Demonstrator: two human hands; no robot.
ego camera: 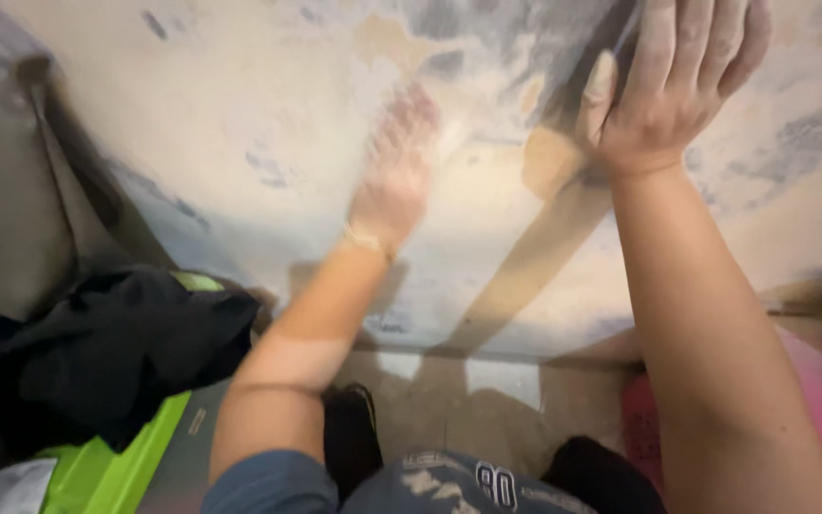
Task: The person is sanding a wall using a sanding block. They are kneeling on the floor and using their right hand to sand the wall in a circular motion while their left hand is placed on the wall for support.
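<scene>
left hand (pixel 394 171), blurred, lies flat and open on the patchy wall (pixel 240 114); at 1 o'clock the right hand (pixel 673 86) presses flat too.

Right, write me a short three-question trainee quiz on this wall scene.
1. True or false: the left hand is blurred against the patchy wall.
2. Which hand presses a flat pad-like thing against the wall? A) the left hand B) the right hand C) neither
3. Fill in: the black cloth at the lower left lies on something bright ____.

Key:
1. True; it shows smeared, with a thin bracelet at the wrist.
2. B; the right hand lies flat, fingers together, over a thin dark edge; what the thing is cannot be told.
3. Green.
</scene>
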